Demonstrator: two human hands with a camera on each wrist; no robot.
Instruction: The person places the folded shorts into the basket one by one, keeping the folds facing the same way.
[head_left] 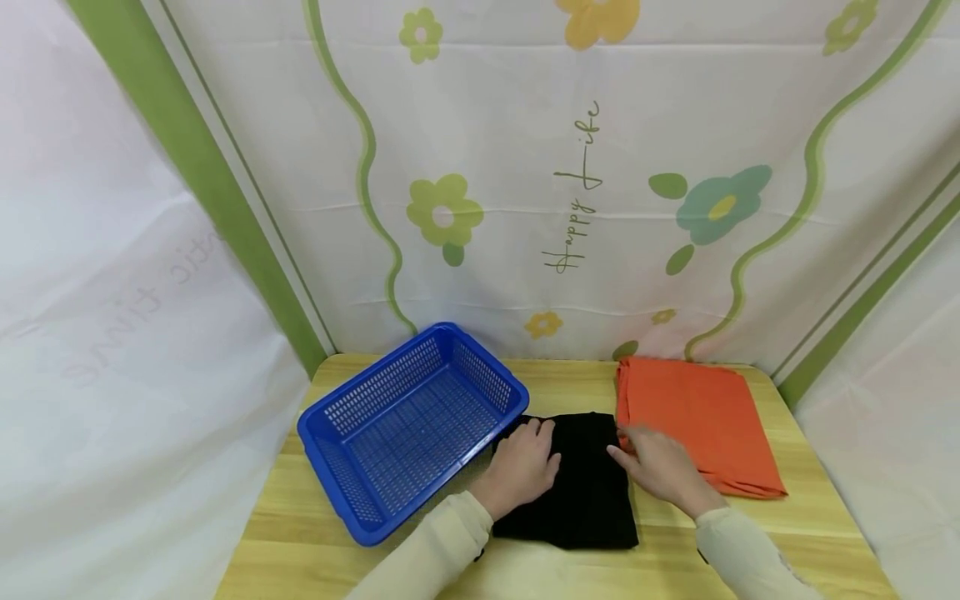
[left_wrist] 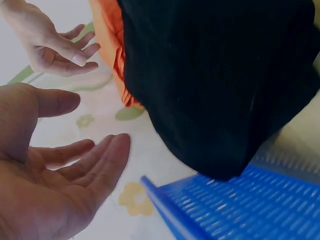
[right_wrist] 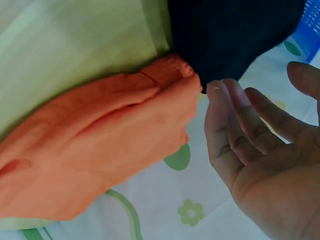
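Observation:
A folded black cloth (head_left: 585, 500) lies flat on the table, between a blue plastic basket (head_left: 420, 425) and a folded orange cloth (head_left: 697, 417). My left hand (head_left: 521, 462) is over the black cloth's left side, close to the basket's corner. In the left wrist view its fingers are loosely extended, thumb apart, with nothing gripped. At the opposite edge of the black cloth is my right hand (head_left: 663, 467), partly overlapping the orange cloth. The right wrist view shows its fingers (right_wrist: 220, 125) slightly bent, fingertips right by the black cloth's corner, palm holding nothing.
The basket has mesh walls and stands angled at the table's left, overlapping the black cloth's edge in the head view. A white curtain (head_left: 495, 292) printed with flowers hangs behind the wooden table (head_left: 292, 533), and more white curtain hangs at both sides.

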